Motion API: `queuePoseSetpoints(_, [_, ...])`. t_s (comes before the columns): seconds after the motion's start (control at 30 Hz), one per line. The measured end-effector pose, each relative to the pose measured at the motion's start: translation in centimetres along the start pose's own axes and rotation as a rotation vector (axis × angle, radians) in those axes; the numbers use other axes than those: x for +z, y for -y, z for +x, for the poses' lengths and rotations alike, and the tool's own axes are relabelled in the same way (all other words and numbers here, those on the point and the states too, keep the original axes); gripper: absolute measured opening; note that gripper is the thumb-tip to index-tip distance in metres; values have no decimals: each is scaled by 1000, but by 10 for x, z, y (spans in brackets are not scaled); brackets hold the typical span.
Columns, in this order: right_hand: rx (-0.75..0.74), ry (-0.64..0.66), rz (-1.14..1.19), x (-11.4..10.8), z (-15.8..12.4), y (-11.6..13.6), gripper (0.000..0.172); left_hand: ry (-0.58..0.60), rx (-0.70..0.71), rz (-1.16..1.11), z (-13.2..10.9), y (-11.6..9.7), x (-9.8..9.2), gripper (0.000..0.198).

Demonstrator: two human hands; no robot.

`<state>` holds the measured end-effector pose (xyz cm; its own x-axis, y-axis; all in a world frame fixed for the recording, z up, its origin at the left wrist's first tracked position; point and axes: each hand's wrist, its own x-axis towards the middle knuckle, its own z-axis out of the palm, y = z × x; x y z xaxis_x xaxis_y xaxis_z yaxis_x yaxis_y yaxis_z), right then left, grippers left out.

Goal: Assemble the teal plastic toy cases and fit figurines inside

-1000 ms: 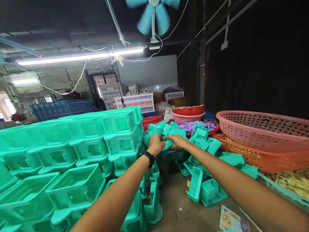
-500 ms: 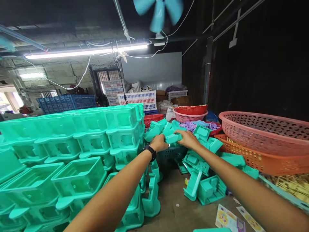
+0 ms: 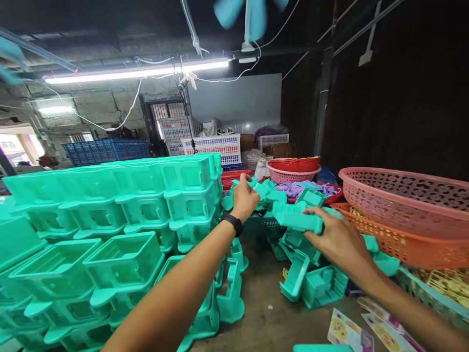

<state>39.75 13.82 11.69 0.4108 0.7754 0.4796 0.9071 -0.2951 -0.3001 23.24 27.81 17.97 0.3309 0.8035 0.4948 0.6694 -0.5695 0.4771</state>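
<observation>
My right hand (image 3: 335, 239) is closed round a flat teal plastic part (image 3: 296, 219), held in the air above the floor pile. My left hand (image 3: 245, 197), with a black watch on the wrist, is curled over the heap of small teal plastic parts (image 3: 269, 193) piled in a dark basket (image 3: 262, 227); what its fingers hold is hidden. Stacked teal plastic tubs (image 3: 154, 195) rise in rows just left of the left arm. More teal parts (image 3: 311, 278) lie scattered on the floor below my right hand.
Pink (image 3: 403, 190) and orange (image 3: 399, 239) perforated baskets are stacked at the right. Red and pink baskets (image 3: 293, 168) with purple pieces (image 3: 293, 188) sit behind the heap. Blue (image 3: 106, 149) and white crates (image 3: 216, 146) stand at the back. Sticker sheets (image 3: 348, 332) lie on the concrete floor. A fan (image 3: 249, 12) spins overhead.
My right hand has pulled back toward me and to the right, lifting one teal part off the heap. My left hand stayed at the heap and rose slightly.
</observation>
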Motion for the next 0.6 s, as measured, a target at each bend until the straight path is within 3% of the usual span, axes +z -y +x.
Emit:
queuePoseSetpoints(0.13, [-189, 363, 193, 30, -46, -6, 56, -33, 115, -22, -39, -11, -28, 34])
queuePoseSetpoints(0.3, [-322, 650, 297, 62, -77, -2, 77, 290, 204, 203, -106, -1, -28, 38])
queuePoseSetpoints(0.47, [-285, 632, 400, 52, -74, -19, 66, 511, 256, 345, -150, 21, -11, 45])
queuePoseSetpoints(0.53, [-271, 592, 428, 46, -73, -30, 57, 570, 252, 378, -155, 27, -8, 46])
queuePoseSetpoints(0.6, [-238, 555, 446, 42, -77, -40, 53, 553, 247, 383, -148, 28, -7, 38])
